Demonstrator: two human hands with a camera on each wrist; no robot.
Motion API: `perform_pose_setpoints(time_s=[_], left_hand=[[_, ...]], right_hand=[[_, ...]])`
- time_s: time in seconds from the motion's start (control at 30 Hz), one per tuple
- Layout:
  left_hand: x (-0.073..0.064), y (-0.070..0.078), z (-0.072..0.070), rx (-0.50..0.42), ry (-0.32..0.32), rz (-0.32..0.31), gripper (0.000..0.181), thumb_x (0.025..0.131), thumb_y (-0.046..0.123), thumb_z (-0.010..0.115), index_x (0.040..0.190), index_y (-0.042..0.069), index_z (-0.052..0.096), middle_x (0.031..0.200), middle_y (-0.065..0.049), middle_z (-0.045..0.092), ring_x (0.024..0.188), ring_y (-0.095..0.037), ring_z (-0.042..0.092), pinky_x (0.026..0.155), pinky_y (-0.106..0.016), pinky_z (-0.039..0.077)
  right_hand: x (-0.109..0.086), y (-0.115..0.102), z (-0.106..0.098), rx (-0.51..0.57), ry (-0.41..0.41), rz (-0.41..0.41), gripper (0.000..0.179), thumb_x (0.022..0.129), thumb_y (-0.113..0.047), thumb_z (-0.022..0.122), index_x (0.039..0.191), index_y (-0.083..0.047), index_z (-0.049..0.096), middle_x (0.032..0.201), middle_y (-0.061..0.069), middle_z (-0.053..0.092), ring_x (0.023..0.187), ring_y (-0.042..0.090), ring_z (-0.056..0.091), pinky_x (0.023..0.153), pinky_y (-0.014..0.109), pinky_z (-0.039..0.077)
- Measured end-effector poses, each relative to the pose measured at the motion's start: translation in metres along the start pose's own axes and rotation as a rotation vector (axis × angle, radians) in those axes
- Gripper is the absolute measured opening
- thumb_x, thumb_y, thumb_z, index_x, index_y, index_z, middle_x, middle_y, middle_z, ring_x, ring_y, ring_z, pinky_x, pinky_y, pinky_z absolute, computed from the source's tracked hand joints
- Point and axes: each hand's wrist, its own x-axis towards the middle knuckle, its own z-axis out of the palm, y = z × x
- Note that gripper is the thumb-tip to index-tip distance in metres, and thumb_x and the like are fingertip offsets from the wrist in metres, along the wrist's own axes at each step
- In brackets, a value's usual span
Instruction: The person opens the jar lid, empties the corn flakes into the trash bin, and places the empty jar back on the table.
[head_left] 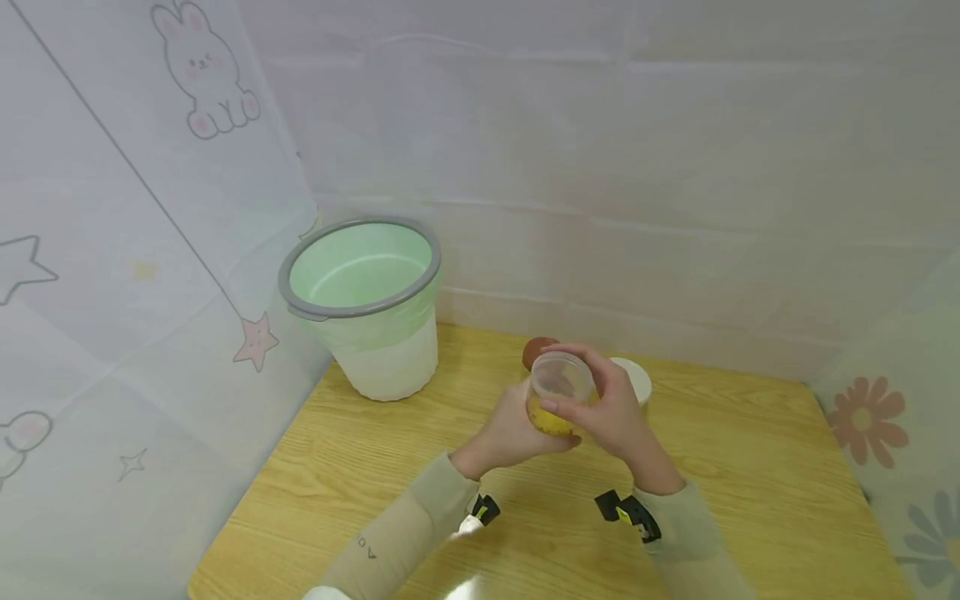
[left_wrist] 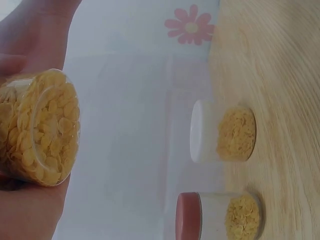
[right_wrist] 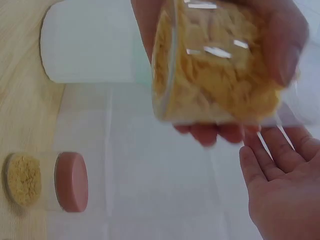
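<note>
A clear jar of corn flakes (head_left: pixel 549 418) is held above the table, its translucent round top facing up in the head view. My left hand (head_left: pixel 508 429) grips its lower part, thumb and fingers on opposite sides. At the upper end is my right hand (head_left: pixel 617 408), its thumb and forefinger around the translucent top; from the right wrist, its other fingers (right_wrist: pixel 280 150) look nearly straight. Whether that top is a separate lid is unclear. Through the base, packed flakes (left_wrist: pixel 55 132) show in the left wrist view.
Behind the hands stand a red-lidded jar (left_wrist: pixel 189 217) and a white-lidded jar (left_wrist: pixel 199 131), both part-filled with flakes. A green and white bucket (head_left: pixel 390 358) with a grey rim is at the table's back left. Hanging cloth (head_left: pixel 712 167) encloses the wooden table (head_left: pixel 337 492).
</note>
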Motion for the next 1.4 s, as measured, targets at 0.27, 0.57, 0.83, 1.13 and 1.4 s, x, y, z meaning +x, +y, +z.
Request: perform_pose_setpoints(time_s=[0.27, 0.57, 0.83, 1.13, 1.4], left_hand=[[-0.002, -0.002, -0.008, -0.053, 0.032, -0.018, 0.061, 0.077, 0.006, 0.086, 0.130, 0.014, 0.056, 0.115, -0.007, 0.065, 0.096, -0.015, 0.064, 0.083, -0.035, 0.057], [-0.001, -0.001, -0.009, -0.060, 0.050, -0.014, 0.061, 0.076, 0.005, 0.086, 0.129, 0.014, 0.057, 0.115, -0.008, 0.066, 0.097, -0.017, 0.065, 0.083, -0.036, 0.057], [0.002, -0.001, -0.002, -0.023, 0.036, -0.021, 0.059, 0.075, 0.006, 0.087, 0.127, 0.016, 0.061, 0.111, 0.004, 0.068, 0.091, -0.013, 0.065, 0.078, -0.032, 0.057], [0.002, 0.000, 0.007, 0.036, -0.022, 0.038, 0.067, 0.075, 0.004, 0.088, 0.133, 0.012, 0.056, 0.122, -0.005, 0.066, 0.103, -0.010, 0.063, 0.083, -0.028, 0.056], [0.001, 0.001, 0.003, -0.019, 0.021, -0.014, 0.065, 0.075, 0.005, 0.087, 0.131, 0.014, 0.057, 0.116, 0.003, 0.065, 0.097, -0.012, 0.064, 0.082, -0.031, 0.056]], right_hand=[[-0.003, 0.005, -0.020, 0.040, 0.040, -0.097, 0.050, 0.081, 0.012, 0.078, 0.127, 0.008, 0.061, 0.127, 0.026, 0.062, 0.128, 0.025, 0.054, 0.114, 0.035, 0.034], [-0.002, 0.003, -0.016, 0.057, 0.012, -0.121, 0.043, 0.086, 0.012, 0.070, 0.127, 0.005, 0.063, 0.125, 0.020, 0.064, 0.124, 0.025, 0.056, 0.113, 0.037, 0.035], [-0.003, 0.004, -0.004, 0.032, 0.012, -0.005, 0.055, 0.081, 0.007, 0.079, 0.133, -0.006, 0.062, 0.127, 0.010, 0.065, 0.119, 0.024, 0.057, 0.106, 0.036, 0.039], [-0.002, 0.003, 0.004, 0.088, -0.018, -0.015, 0.058, 0.078, 0.008, 0.081, 0.132, 0.002, 0.060, 0.131, 0.012, 0.064, 0.123, 0.029, 0.057, 0.101, 0.038, 0.045], [-0.002, 0.007, -0.006, 0.102, 0.002, -0.061, 0.054, 0.081, 0.009, 0.079, 0.132, 0.005, 0.059, 0.127, 0.015, 0.065, 0.119, 0.024, 0.058, 0.105, 0.035, 0.042]])
